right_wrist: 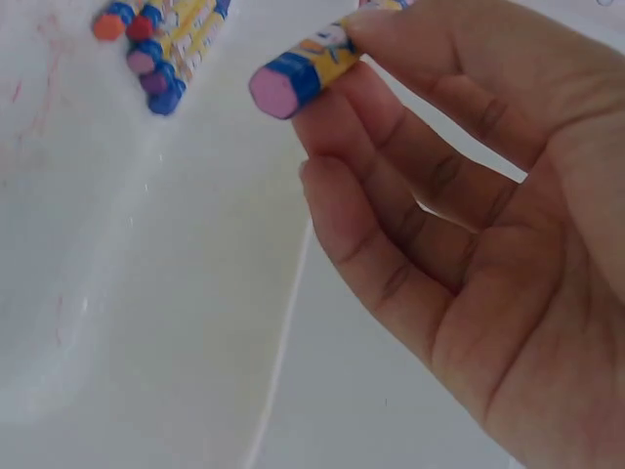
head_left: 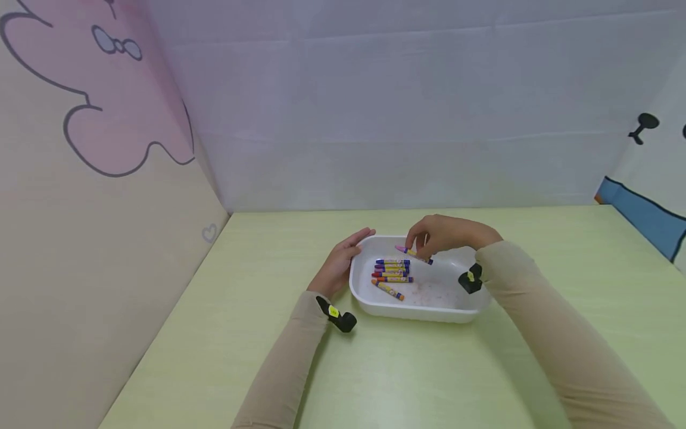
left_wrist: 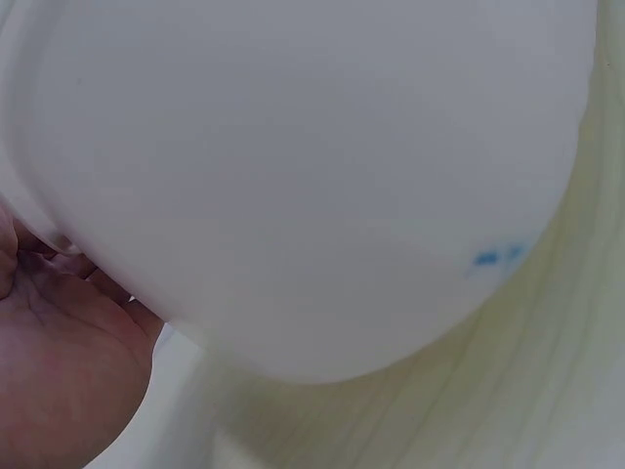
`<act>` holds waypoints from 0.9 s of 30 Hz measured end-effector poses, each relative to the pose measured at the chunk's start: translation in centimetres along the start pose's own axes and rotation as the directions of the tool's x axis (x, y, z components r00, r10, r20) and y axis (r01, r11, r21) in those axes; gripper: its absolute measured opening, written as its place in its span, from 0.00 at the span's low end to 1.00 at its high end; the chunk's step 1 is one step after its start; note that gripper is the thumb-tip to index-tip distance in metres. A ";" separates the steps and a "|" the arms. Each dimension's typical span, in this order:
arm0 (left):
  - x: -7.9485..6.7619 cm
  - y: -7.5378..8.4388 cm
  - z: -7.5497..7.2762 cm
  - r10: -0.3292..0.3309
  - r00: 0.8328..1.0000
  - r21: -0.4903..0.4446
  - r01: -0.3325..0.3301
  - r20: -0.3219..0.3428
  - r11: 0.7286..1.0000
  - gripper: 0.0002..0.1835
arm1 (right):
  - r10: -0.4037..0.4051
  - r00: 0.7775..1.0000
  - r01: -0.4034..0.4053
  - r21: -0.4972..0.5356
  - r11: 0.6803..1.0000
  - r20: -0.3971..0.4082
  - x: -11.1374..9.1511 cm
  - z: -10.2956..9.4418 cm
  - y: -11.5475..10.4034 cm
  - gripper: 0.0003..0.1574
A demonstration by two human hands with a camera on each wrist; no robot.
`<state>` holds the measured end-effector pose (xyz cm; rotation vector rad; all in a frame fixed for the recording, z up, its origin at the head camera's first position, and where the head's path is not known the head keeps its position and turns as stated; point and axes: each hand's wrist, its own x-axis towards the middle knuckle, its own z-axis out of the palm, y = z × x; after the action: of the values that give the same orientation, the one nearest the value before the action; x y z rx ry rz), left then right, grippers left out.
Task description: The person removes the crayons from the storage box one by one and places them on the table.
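Note:
A white plastic tray [head_left: 418,313] rests on the table, and my left hand [head_left: 337,265] grips its left rim near the far corner. From the left wrist, the tray's outer wall [left_wrist: 312,195] fills most of the view, hiding part of that hand's fingers. Over the tray, my right hand [head_left: 445,231] pinches a pink crayon [right_wrist: 312,63] between thumb and fingers, its blue-banded flat end poking out. Just below it, several crayons [head_left: 392,267] lie side by side in the tray's left half. An orange crayon [head_left: 388,290] lies slanted in front of that row.
The pale green table [head_left: 402,369] extends around the tray. A white cloth wall [head_left: 396,119] stands behind it, with a pink-patterned panel [head_left: 112,113] at left. Reddish crayon marks [head_left: 426,293] stain the tray floor. A camera [head_left: 343,320] is strapped to the left wrist.

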<state>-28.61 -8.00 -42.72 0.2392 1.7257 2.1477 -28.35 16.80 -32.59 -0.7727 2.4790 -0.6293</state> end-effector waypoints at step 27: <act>0.2 -0.2 -0.6 -0.007 1.000 0.005 0.007 0.007 1.000 0.26 | 0.326 0.886 -0.271 0.202 0.941 -0.330 -9.3 -2.8 10.4 0.30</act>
<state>-28.95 -8.43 -43.03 0.2414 1.7258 2.1351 -27.26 30.95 -33.36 -0.2160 2.7575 -0.8932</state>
